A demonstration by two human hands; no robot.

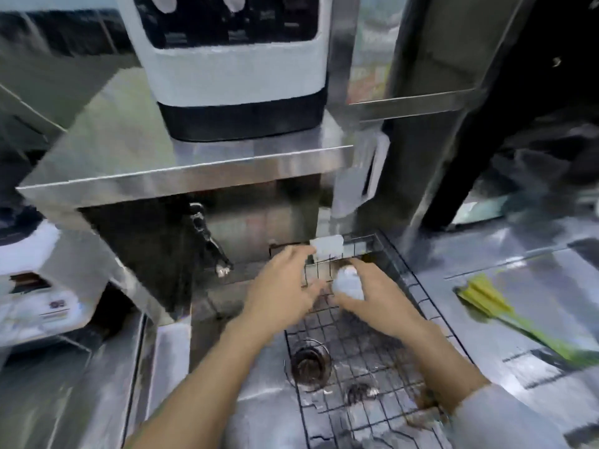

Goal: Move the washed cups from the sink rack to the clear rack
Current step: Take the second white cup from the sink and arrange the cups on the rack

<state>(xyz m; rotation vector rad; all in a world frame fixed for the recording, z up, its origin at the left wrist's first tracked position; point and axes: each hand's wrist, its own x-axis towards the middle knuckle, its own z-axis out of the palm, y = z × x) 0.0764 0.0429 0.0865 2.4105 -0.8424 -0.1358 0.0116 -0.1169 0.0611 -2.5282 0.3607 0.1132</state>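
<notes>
Now the right hand (pixel 369 296) grasps a pale cup (pixel 348 283); the left hand (pixel 285 286) hovers, fingers spread.

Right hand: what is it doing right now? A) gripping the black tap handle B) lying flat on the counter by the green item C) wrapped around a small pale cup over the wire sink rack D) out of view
C: the right hand curls its fingers around a small pale cup above the wire sink rack, while the left hand hovers open beside it.

Both forearms bare; right arm w/ pale grey sleeve (pixel 505 419) pushed above wrist.
</notes>
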